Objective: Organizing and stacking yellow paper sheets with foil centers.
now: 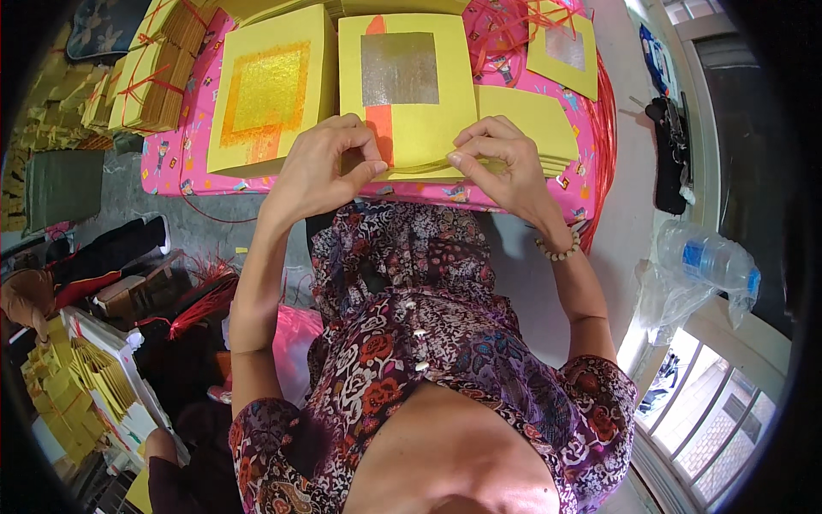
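Before me is a stack of yellow paper sheets (411,128), its top sheet bearing a silver square and a red-orange stripe. At the near left corner of these sheets my left hand (321,163) is closed, thumb and forefinger together on the edge. My right hand (505,167) pinches the near right edge, where the layers bend up slightly. To the left stands a thick yellow paper stack (272,94) with a gold square framed in orange. Beside my right hand lie more yellow sheets (531,128), fanned at their near edge.
A pink patterned cloth (197,163) covers the table. Red ties (505,38) and another silver-square sheet (565,51) lie at the far right. Tied yellow bundles (154,81) are piled left. A bagged plastic bottle (711,261) hangs by the window. Another person's hand (26,300) shows far left.
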Tool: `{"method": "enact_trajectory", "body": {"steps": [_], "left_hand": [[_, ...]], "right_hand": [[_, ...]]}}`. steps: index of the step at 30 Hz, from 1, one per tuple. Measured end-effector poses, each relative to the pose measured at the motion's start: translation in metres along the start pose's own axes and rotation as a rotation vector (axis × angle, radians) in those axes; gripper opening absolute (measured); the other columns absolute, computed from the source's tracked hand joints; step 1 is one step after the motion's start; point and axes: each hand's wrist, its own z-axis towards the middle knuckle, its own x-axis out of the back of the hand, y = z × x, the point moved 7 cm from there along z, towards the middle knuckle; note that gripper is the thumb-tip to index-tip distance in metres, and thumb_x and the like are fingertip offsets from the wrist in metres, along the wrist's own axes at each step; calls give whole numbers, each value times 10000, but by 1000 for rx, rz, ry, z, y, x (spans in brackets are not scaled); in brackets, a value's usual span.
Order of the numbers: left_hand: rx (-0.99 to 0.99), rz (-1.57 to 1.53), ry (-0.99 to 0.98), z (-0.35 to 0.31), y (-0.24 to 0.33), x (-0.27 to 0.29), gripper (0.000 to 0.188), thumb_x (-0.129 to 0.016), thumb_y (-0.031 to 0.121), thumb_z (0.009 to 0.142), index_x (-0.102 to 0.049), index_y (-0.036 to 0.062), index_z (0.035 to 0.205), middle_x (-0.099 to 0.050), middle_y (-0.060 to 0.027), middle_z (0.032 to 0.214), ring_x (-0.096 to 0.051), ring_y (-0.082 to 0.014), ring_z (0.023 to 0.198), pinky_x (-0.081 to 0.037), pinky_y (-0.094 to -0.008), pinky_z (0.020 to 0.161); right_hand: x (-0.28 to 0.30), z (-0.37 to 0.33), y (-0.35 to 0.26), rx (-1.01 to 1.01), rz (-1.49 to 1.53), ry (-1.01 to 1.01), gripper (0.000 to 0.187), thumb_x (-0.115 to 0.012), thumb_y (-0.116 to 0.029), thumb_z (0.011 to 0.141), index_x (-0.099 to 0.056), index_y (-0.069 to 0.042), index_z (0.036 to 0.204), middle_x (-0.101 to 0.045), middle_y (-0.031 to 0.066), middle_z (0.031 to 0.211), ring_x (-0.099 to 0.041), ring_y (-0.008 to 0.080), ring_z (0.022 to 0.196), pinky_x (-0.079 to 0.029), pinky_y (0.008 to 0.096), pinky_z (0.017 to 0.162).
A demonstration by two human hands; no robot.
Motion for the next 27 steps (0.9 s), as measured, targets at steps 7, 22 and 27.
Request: {"method": "enact_trajectory", "body": {"steps": [7, 22, 27], "left_hand": [[25, -21, -5, 2, -5, -1, 160, -696, 102, 761, -572, 0, 750, -535, -58, 744, -551, -157, 670, -443, -280, 599], [-2, -63, -39, 5, 4, 3, 239, -739, 155, 736, -575, 13, 835, -565, -69, 795, -556, -171, 713, -455, -297, 657], [-158, 239, 76, 11, 30, 4, 372, -765, 179, 675, -582, 34, 965, -582, -106, 864, -573, -285, 832, -474, -367, 735]], "right_hand": [[-1, 0, 1, -25, -21, 11, 107, -694, -158, 775, -676, -58, 743, -629, 50, 800, -579, 216, 785, -463, 323, 704], [3, 4, 2, -136, 30, 68, 160, -673, -190, 815, -676, -31, 793, -632, 81, 764, -607, 225, 689, -473, 316, 627], [13, 12, -6, -84, -2, 129, 165, -665, -186, 826, -675, -22, 811, -632, 83, 762, -614, 220, 666, -473, 311, 608]]}}
